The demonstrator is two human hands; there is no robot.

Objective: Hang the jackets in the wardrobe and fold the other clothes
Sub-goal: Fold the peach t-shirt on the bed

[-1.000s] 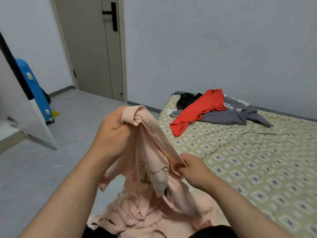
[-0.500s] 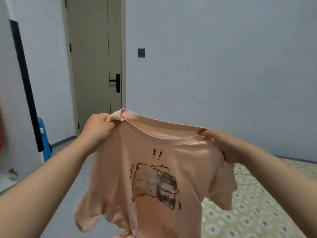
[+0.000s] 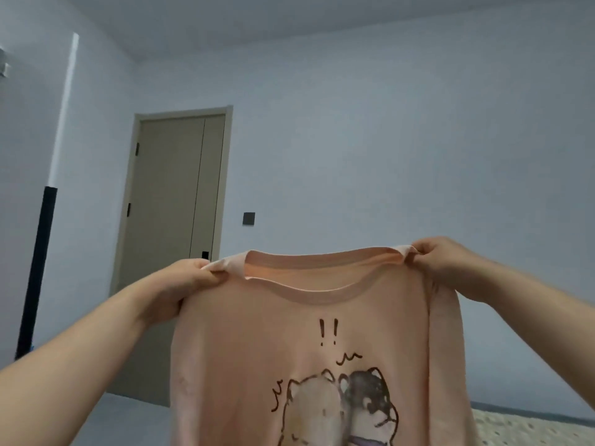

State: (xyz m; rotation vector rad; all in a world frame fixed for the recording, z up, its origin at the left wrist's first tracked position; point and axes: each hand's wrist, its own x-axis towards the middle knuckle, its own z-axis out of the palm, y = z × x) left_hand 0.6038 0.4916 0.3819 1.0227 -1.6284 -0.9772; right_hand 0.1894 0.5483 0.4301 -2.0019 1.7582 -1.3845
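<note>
Head view, only view available.

- Pink T-shirt is held up mid-frame, printed front toward the camera, neckline on top. The body hangs down past the lower edge.
- Left grip is clamped on one shoulder, fingers curled round the cloth. Right grip pinches the other shoulder the same way. The neckline between them is nearly taut.
- Bed: only a patterned corner shows, lower right. Door is centre left, with the wall switch just beside it.

Judgement: this is a shirt, not a jacket, so it belongs to the folding part. The step in hand looks like spreading it out before the fold.

Next move calls for lowering it flat onto the bed, shoulders level, so the sleeves can be turned in. The landing spot is out of frame and cannot be checked.
</note>
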